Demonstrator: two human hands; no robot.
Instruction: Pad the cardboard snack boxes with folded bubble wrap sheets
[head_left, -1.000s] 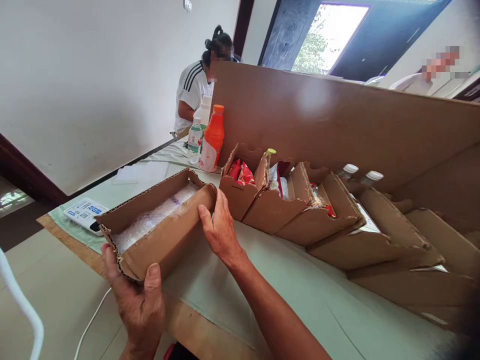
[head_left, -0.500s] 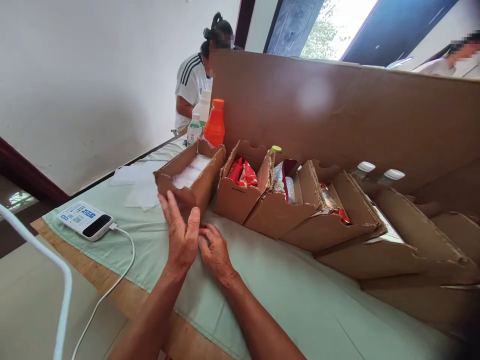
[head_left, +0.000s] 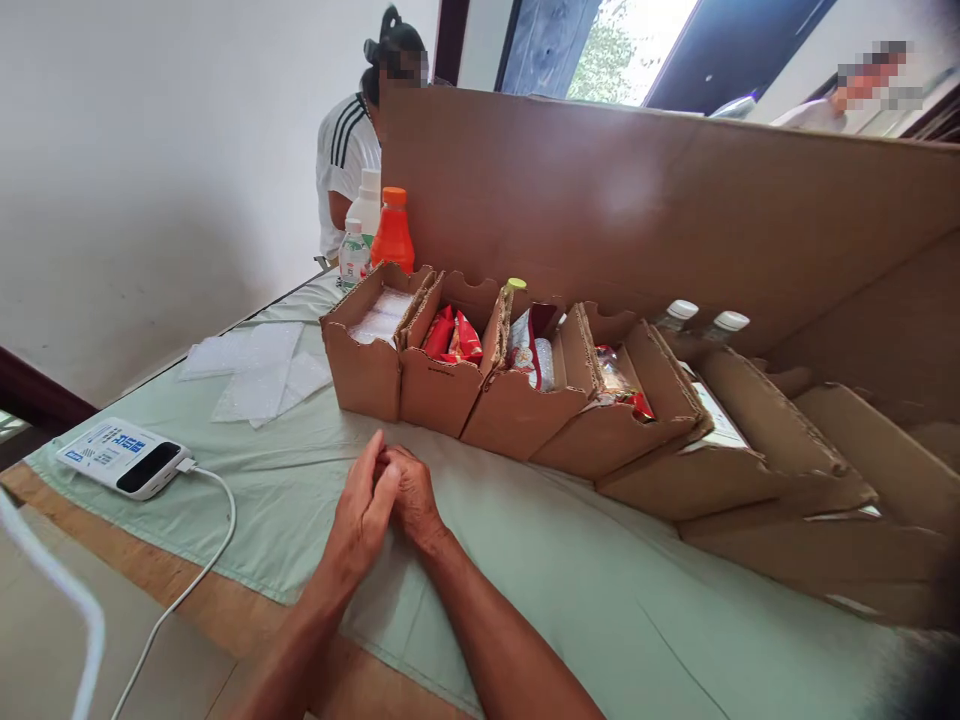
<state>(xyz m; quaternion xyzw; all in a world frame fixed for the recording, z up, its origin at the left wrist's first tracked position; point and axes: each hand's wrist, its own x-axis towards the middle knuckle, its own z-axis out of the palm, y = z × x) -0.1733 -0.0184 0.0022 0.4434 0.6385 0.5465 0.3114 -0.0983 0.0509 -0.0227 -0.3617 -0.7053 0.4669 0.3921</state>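
Note:
My left hand (head_left: 366,505) is in front of the row of boxes, fingers stretched forward and nothing in its grip. Against its palm rests my right hand (head_left: 412,492), its fingers curled in and partly hidden behind the left; no object shows in it. Both hands are apart from the boxes. Closest to them is the leftmost cardboard box (head_left: 364,375), upright, with folded bubble wrap (head_left: 381,318) inside. Beside it stands a cardboard box (head_left: 435,390) with red snack packets (head_left: 453,338). Further right, another box (head_left: 517,410) holds a white and dark red packet (head_left: 523,345).
Loose bubble-wrap sheets (head_left: 262,368) and a white power bank (head_left: 124,458) with a cable lie on the green cloth (head_left: 555,560). Bottles, including an orange one (head_left: 394,232), stand behind. A tall cardboard panel (head_left: 540,190) backs the boxes. A person (head_left: 349,150) is beyond the table.
The leftmost box went from standing askew to sitting flush against the box with red packets. My left hand came off it and met my right hand. The view shifted right.

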